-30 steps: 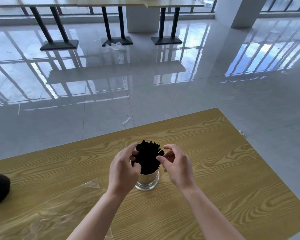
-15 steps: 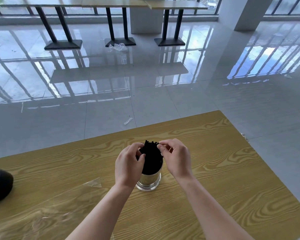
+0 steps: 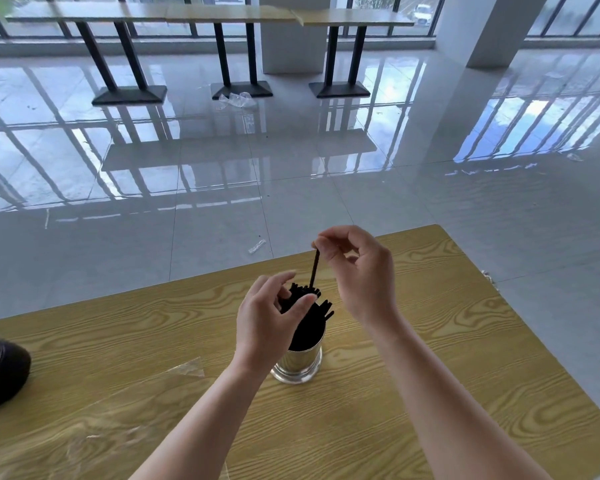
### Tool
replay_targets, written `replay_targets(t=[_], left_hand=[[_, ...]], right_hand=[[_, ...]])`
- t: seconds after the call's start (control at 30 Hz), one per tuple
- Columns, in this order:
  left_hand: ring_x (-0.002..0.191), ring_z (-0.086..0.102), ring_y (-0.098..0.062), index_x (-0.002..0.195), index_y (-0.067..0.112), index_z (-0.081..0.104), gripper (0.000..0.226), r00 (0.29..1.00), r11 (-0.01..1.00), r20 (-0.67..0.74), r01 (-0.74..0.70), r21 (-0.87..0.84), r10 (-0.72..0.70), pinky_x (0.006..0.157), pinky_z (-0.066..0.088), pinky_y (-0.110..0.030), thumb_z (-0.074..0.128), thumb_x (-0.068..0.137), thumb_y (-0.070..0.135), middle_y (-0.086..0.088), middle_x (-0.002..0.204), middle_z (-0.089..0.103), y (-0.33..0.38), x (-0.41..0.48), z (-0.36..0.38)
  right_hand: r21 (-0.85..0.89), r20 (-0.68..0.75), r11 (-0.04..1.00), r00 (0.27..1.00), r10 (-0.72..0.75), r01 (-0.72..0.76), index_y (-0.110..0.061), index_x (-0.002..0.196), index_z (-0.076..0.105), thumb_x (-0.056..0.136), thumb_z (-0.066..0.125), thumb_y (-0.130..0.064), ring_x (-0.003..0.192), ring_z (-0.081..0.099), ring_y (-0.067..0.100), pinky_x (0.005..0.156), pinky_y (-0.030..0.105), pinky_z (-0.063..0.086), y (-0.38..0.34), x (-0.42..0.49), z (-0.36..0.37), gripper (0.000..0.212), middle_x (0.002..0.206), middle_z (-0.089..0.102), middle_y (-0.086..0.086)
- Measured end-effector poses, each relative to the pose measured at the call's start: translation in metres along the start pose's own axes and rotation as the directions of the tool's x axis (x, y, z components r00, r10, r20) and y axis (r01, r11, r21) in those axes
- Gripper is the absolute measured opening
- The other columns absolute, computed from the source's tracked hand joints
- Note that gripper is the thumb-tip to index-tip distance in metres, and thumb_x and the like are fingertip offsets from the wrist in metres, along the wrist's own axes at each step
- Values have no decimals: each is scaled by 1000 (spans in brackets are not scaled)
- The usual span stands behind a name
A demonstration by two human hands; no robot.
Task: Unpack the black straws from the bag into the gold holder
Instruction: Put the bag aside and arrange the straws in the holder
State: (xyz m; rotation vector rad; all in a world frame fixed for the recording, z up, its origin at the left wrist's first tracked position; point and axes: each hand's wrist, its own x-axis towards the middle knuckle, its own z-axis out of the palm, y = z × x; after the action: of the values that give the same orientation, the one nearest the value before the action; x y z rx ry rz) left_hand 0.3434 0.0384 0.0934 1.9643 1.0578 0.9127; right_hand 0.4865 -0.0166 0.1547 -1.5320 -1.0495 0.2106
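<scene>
- Far left edge, below the middle: dark pot [image 3: 0, 372], round and cut off by the frame, standing on the wooden table [image 3: 465, 341].
- Lower left: clear bag [image 3: 118, 420], lying flat and creased on the tabletop. One corner points toward the centre, apart from the holder.
- Centre, left side: your left hand [image 3: 267, 320], with thumb and fingers curled round the upper ends of the black straws [image 3: 309, 317].
- Centre: the black straws stand as a dense bundle in the gold holder [image 3: 298, 365]. Their tips are uneven, and a few lean right over the rim.
- Centre, lower: the gold holder is a shiny cylinder, upright on the table, with its left wall hidden behind your wrist.
- Centre, above the bundle: single straw [image 3: 314, 268], near upright, with its lower end among the other tips.
- Right of centre: your right hand [image 3: 361, 271], thumb and forefinger pinching the top of the single straw, the other fingers loosely curled.
- Upper centre: crumpled plastic [image 3: 238, 99] on the glossy floor, beside a black table base.
</scene>
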Motion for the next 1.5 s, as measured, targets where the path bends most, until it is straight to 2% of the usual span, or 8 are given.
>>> replay_targets(t=[0.13,0.27,0.37,0.53,0.83,1.0,1.23,1.5], left_hand=[[66,52,-1,82,36,65,18,993,992,-54,-112,-57,109,61,36,-10,78,83,25,14,69,55,31,15,-5],[60,57,-5,73,31,69,20,992,953,-102,42,-299,-75,60,46,-17,76,86,18,6,65,65,37,19,-14],[67,69,-16,85,12,76,4,913,545,90,314,-778,-397,61,57,-24,75,87,14,-5,72,72,34,13,-24],[68,70,-19,86,6,71,6,770,145,340,483,-863,-540,62,59,-27,75,85,11,-9,75,70,24,-7,-17],[64,65,-11,80,20,79,6,836,721,69,509,-471,-545,60,53,-27,76,85,21,3,69,73,-19,-23,-19],[88,63,-8,100,24,73,23,954,956,-80,285,-67,-290,82,55,-34,79,81,14,8,94,67,-30,-30,-17],[121,53,-13,135,17,57,54,993,975,73,78,206,-95,91,38,-22,75,85,24,3,133,55,-30,-28,-2],[116,58,-14,132,24,58,49,992,972,62,91,214,-107,87,38,-21,72,85,23,10,127,61,-34,-32,4]], right_hand=[[46,100,999,994,-34,30,-27,95,74,88,74,-30,78,72,13,64,40,60,-27,8,6,7,86,76,-10],[32,225,999,974,-6,-1,-27,121,67,91,69,-40,96,68,5,77,26,59,-27,6,-4,33,108,74,-11],[-58,317,988,936,155,-144,-24,124,66,92,64,-40,95,67,-1,80,22,57,-4,-13,-22,36,106,71,-14],[166,258,919,915,310,-358,-15,102,75,91,72,-8,66,71,21,57,31,59,15,-55,-19,13,80,76,8],[106,54,968,973,224,-229,-13,86,72,91,72,-9,56,67,23,47,32,56,9,-41,-53,6,73,73,8],[-152,77,977,983,165,-152,-18,84,71,90,73,-19,56,66,17,49,37,57,3,-31,-62,6,67,71,2],[-501,203,865,976,77,36,-25,81,73,87,77,-30,63,55,-13,56,0,40,-13,-22,-44,8,67,62,-20],[-568,334,820,930,151,71,-20,88,74,87,75,-28,72,67,10,63,21,51,1,-23,2,8,79,74,-8]])
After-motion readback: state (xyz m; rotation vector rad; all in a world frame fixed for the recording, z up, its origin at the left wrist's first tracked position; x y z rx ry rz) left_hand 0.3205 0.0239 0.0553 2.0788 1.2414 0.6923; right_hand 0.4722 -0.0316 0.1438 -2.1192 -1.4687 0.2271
